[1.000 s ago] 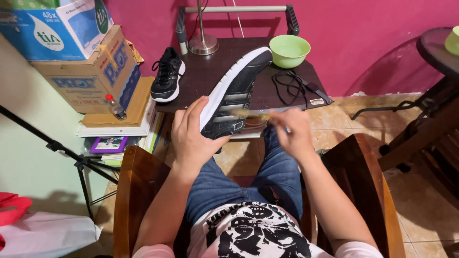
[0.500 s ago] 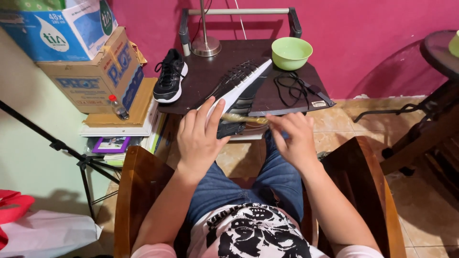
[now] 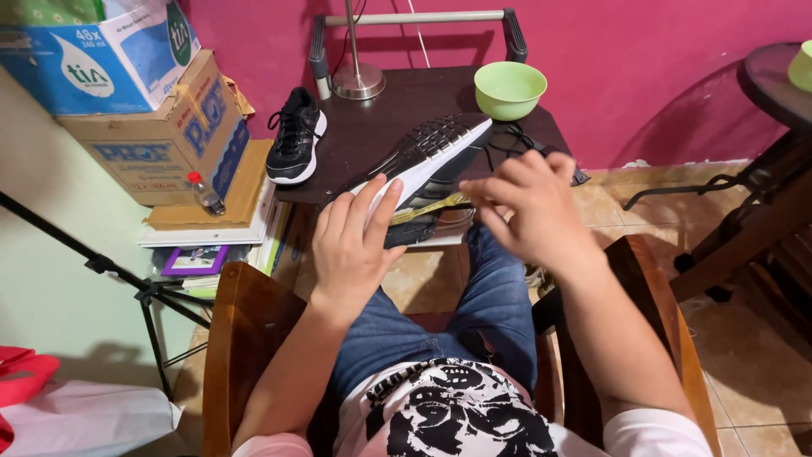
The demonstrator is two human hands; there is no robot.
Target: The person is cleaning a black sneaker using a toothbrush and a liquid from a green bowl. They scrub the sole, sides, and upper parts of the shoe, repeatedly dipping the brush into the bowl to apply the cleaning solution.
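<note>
Black and white, the sneaker (image 3: 427, 156) lay tipped on its side at the centre of the frame, its grooved sole turned up and its white edge facing the person, resting against the front of the dark table (image 3: 381, 110). The left hand (image 3: 355, 241) lay flat on the heel end with fingers spread, steadying it. The right hand (image 3: 529, 203) hovered just right of the shoe, fingers curled together; whether it pinched the yellowish strip (image 3: 427, 209) beneath the sole could not be told. The shoe looked light, with a stiff, grippy rubber sole and a softer upper, so the firm midsole edge seemed the best hold. Its mate (image 3: 296, 135) stood upright at upper left, a green bowl (image 3: 509, 89) above.
</note>
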